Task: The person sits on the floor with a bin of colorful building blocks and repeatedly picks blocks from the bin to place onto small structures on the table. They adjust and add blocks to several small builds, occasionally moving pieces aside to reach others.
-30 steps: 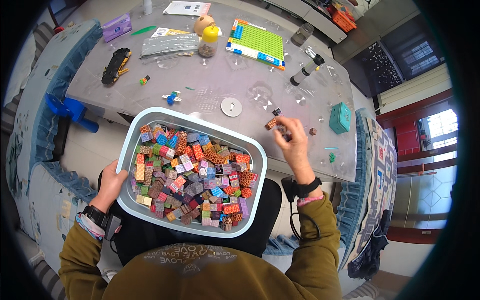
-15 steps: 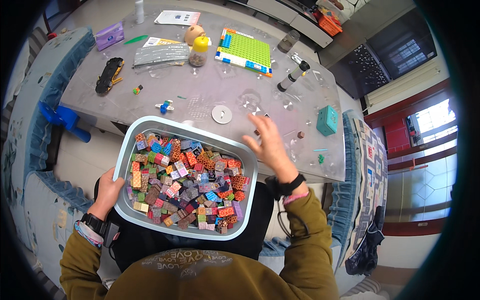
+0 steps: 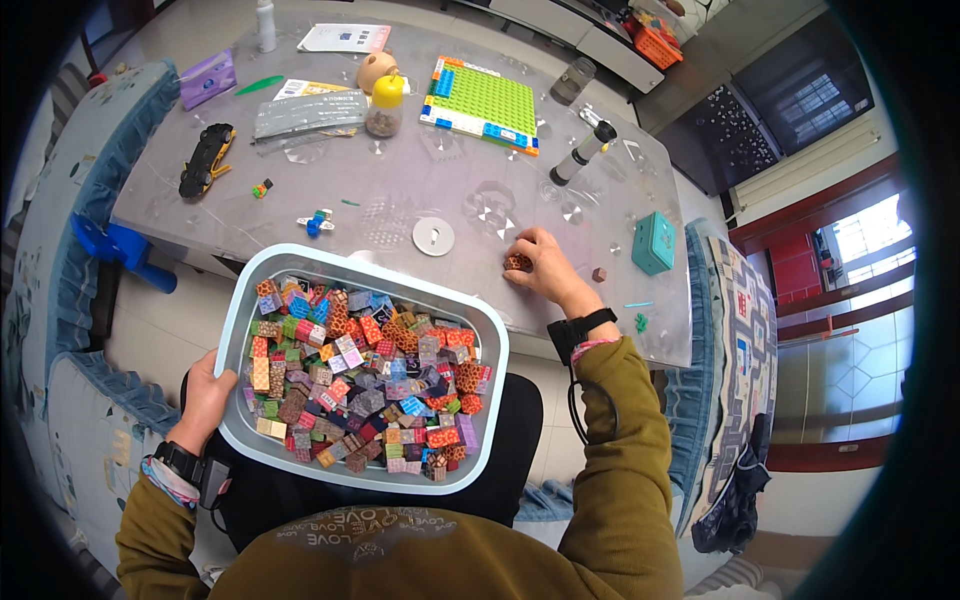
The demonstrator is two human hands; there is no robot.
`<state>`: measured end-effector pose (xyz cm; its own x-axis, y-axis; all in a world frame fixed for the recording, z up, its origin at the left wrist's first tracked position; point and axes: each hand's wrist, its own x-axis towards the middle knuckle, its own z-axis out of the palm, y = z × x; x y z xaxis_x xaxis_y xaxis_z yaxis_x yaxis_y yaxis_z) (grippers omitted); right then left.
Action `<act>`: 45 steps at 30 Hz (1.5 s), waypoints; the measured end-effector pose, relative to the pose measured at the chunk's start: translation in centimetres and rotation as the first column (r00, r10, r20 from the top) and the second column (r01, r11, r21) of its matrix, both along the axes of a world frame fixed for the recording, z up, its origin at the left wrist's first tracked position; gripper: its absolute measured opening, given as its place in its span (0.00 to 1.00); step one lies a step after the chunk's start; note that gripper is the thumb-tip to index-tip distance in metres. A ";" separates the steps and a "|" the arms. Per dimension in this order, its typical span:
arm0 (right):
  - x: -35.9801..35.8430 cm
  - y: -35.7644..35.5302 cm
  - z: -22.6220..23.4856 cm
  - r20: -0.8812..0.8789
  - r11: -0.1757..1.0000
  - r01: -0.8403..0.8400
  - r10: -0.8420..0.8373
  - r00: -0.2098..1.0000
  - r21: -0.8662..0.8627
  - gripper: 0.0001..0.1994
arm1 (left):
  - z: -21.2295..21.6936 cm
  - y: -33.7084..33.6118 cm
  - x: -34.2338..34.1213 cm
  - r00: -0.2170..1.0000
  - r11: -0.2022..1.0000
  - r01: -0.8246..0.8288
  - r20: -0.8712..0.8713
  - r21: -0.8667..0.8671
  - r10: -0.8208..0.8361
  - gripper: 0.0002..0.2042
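Note:
On my lap rests a light blue plastic basin (image 3: 362, 482), filled with many small patterned building blocks (image 3: 375, 385). My left hand (image 3: 208, 402) is closed on the basin's left rim, thumb over the edge. Over the table, to the right of a white disc (image 3: 433, 237), my right hand (image 3: 548, 270) is closed with thumb and fingers round a brown-and-orange mottled block (image 3: 518, 262). Its fingers partly cover this block. A small brown cube (image 3: 599, 274) lies farther right, apart from the hand.
The grey table (image 3: 400, 180) also bears a green baseplate (image 3: 482, 103) edged with bricks, a yellow-capped jar (image 3: 384, 108), a black toy car (image 3: 208, 160), a clear-and-black tube (image 3: 583, 155), a teal box (image 3: 654, 243) and a small blue-white toy (image 3: 318, 223).
My right hand has come down onto the table and closed from spread fingers round the mottled block. The basin, with my left hand on it, has shifted slightly left and nearer.

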<state>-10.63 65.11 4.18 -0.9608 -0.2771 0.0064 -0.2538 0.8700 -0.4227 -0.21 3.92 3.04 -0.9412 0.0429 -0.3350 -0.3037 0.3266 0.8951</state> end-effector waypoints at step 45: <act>6.0 8.6 3.6 -0.192 0.760 0.641 -0.649 0.737 -0.110 0.21 | -0.6 -0.1 0.0 0.998 0.998 0.024 -0.053 -0.051 -0.027 0.20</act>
<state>-4.66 73.73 7.83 -0.8839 0.4123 0.2208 0.2789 0.8436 -0.4589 -0.25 3.81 2.48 -0.9567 0.0512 -0.2866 -0.2469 0.3788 0.8919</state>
